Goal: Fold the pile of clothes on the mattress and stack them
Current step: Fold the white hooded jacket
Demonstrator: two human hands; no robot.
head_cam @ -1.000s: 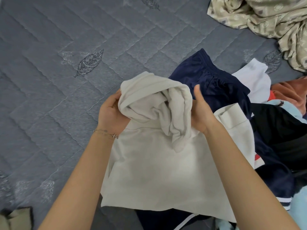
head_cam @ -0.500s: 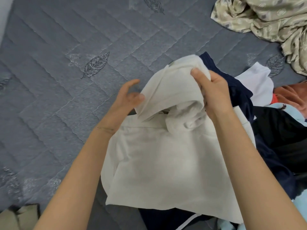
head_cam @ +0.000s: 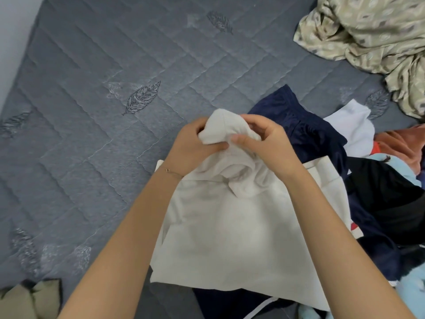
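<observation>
A cream garment (head_cam: 230,238) lies spread in front of me, partly on the grey quilted mattress (head_cam: 92,111) and partly over the pile of clothes (head_cam: 379,192) at the right. Its upper part is bunched into a lump between my hands. My left hand (head_cam: 193,143) grips the lump from the left, fingers curled under it. From the right, my right hand (head_cam: 264,139) pinches the same lump with thumb and fingers. In the pile I see navy shorts (head_cam: 299,125), a white piece (head_cam: 351,127), black, orange and light blue items.
A crumpled beige patterned cloth (head_cam: 368,35) lies at the back right. An olive-green fabric piece (head_cam: 30,298) sits at the near left corner. The mattress's left edge meets a pale wall (head_cam: 11,31). Bare mattress stretches to the left and back.
Both hands have come together on the garment's bunched upper part; the left hand, open half a second ago, now grips it. The lump is smaller and tighter.
</observation>
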